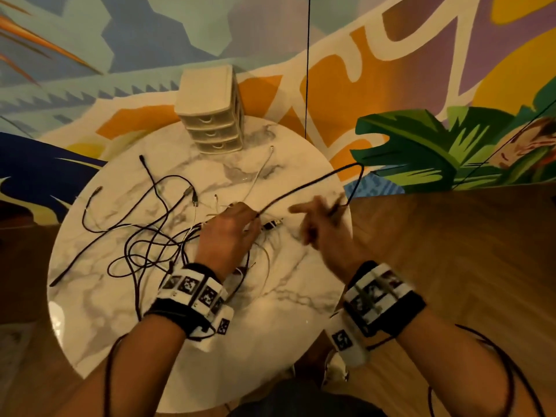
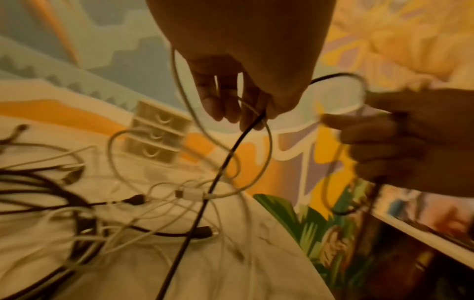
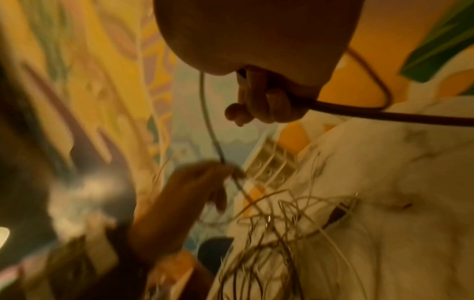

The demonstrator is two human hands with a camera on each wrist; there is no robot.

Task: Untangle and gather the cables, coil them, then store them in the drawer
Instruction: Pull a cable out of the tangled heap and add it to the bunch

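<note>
Black and white leads lie knotted on the marble table, the bulk of the tangle spread to the left of both hands and partly under the left wrist. At the table's far edge a small drawer unit stands with all three drawers closed, well apart from the hands. The left hand is held just above the tangle's right margin; its fingertips are curled together and pinch one black cable, with a white lead looped through the same fingers in the left wrist view. From that pinch the black cable rises up and to the right, bends in a tight loop beyond the table rim, and returns down to the right hand, whose lower fingers are curled round it while the index finger points left; motion blur hides finer detail. The stretch between the hands therefore runs roughly left to right, lifted off the table, while the cable's remaining length trails down from the left hand into the tangle. Judged step: one cable is being drawn free before coiling. The right hand is the nearer to the free loop, the left to the knot, so the snag, if any, is expected on the left side.
</note>
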